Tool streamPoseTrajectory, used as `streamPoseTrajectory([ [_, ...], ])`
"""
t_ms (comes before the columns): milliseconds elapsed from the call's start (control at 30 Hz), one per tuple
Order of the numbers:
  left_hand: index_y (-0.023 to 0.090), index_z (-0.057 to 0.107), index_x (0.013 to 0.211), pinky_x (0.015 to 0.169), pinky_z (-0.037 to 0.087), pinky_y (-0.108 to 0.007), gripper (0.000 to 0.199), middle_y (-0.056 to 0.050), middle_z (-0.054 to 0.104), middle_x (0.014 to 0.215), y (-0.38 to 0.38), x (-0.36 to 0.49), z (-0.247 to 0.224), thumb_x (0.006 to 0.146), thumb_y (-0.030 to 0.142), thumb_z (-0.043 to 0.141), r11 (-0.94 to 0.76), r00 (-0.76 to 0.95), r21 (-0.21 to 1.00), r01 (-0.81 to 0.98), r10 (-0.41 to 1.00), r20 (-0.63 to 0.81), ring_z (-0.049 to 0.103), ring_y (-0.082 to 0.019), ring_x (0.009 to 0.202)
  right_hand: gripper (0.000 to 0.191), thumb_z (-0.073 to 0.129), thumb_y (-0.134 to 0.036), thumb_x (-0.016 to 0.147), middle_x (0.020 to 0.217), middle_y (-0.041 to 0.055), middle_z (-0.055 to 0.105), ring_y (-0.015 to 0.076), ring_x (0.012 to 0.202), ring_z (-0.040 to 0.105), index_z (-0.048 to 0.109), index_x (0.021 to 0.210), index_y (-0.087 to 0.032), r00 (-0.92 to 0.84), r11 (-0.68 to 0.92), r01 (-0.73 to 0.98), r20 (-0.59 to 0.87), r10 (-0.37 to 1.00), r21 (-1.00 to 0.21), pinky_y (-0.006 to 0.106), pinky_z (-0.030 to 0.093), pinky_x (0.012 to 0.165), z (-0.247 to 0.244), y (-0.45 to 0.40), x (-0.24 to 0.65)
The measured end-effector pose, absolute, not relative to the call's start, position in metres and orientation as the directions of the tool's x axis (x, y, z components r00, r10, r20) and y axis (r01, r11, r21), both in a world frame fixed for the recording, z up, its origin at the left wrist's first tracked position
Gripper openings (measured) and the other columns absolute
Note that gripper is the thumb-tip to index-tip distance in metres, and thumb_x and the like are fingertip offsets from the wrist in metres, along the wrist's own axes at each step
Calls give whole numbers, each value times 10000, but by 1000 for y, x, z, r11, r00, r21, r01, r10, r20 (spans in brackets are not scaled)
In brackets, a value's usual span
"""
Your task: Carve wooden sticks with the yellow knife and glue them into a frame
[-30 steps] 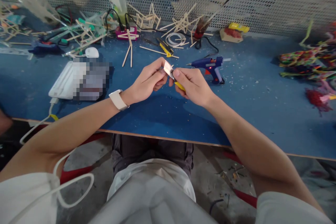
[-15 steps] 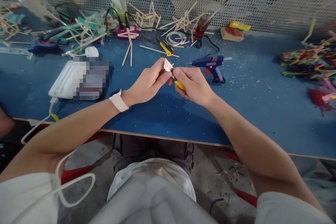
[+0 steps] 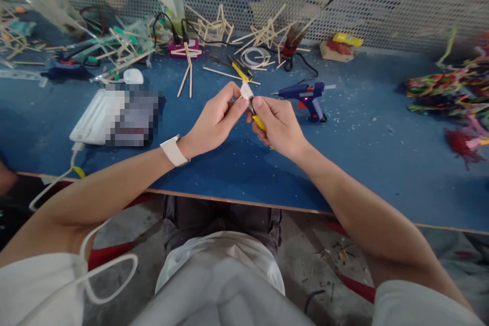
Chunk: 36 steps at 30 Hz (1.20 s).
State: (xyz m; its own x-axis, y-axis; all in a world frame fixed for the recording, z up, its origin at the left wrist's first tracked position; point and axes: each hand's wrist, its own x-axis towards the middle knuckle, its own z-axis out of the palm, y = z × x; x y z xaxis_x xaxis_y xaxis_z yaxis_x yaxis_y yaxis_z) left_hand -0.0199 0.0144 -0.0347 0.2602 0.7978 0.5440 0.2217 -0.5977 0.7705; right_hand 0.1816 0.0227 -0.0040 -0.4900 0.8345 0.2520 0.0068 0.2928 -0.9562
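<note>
My right hand (image 3: 283, 125) is wrapped round a yellow utility knife (image 3: 260, 123), its thumb lying along the dark front of the handle. The bright blade points up and away, toward the left fingertips. My left hand (image 3: 218, 121), with a pale band at the wrist, is closed in a pinch right at the blade. Whatever sits between its thumb and forefinger is mostly hidden, though a thin pale edge shows there. Both hands are close together above the blue table (image 3: 237, 173). Just right of them lies a blue glue gun (image 3: 305, 96) with a small red light.
Behind the hands are a second yellow cutter (image 3: 240, 68), a coil of white tubing (image 3: 255, 57) and joined wooden sticks (image 3: 190, 69). A pink power socket (image 3: 185, 48) feeds black cords. Left lies a white power bank (image 3: 93, 117); colourful yarn (image 3: 443, 86) is at right.
The knife blade has turned slightly and moved a little to the right against the left fingertips. Both hands keep their grip and nearly the same place.
</note>
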Motion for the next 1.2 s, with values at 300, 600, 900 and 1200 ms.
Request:
streamPoseTrajectory([
  [300,253,571,1042,661,532,-330,499,0,589,786,14,-24,-27,1235,674,385,-638,274,714,289,770,576,589,-153,657,677,582,-853,1100,521,-57,483,111,435,428,643,844,-229,-537,366,86,266,801,-927,280,317,433,0,26,189],
  [600,254,523,1032,686,501,-351,436,-9,673,818,9,-27,-16,1242,623,423,-622,357,712,326,779,516,633,-177,685,694,582,-855,1098,518,-57,497,104,421,422,665,845,-214,-562,333,104,221,797,-937,274,319,424,0,30,191],
  [900,251,511,1023,663,471,-352,460,-6,682,828,11,-27,-19,1244,639,399,-615,370,719,324,781,503,596,-164,656,707,634,-877,1058,488,-78,444,92,385,385,663,822,-211,-587,236,70,151,795,-969,257,307,375,0,33,192],
  [1200,251,551,990,747,584,-355,533,-19,689,810,9,-23,-22,1221,707,400,-583,299,753,305,809,506,729,-197,810,701,615,-890,1058,496,-79,446,93,382,384,633,830,-227,-528,216,14,176,831,-976,248,302,359,-4,26,183],
])
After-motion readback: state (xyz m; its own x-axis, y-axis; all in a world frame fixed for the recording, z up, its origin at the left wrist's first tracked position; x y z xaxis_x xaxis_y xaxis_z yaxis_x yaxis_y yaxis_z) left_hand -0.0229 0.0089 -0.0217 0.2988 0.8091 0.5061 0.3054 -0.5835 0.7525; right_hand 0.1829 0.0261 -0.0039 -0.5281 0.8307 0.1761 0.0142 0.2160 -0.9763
